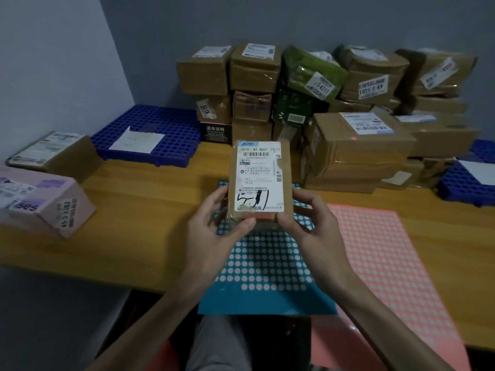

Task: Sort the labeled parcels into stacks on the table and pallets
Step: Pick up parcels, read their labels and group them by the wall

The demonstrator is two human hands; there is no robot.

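Observation:
A small brown parcel [258, 180] with a white shipping label and black handwritten marks is held upright above the blue dotted sheet [265, 263]. My left hand [214, 226] grips its lower left edge and my right hand [308, 223] grips its lower right edge. Behind it, a big pile of brown and green labeled parcels [334, 103] is stacked against the back wall on the wooden table [147, 223]. At the left stand a pink parcel [42, 202] and a flat brown parcel [51, 151].
A blue plastic pallet [150, 135] with a white paper on it lies at back left. Another blue pallet [468, 183] sits at the right edge. A pink dotted sheet [388, 263] hangs over the table's front right. My knees show below the table edge.

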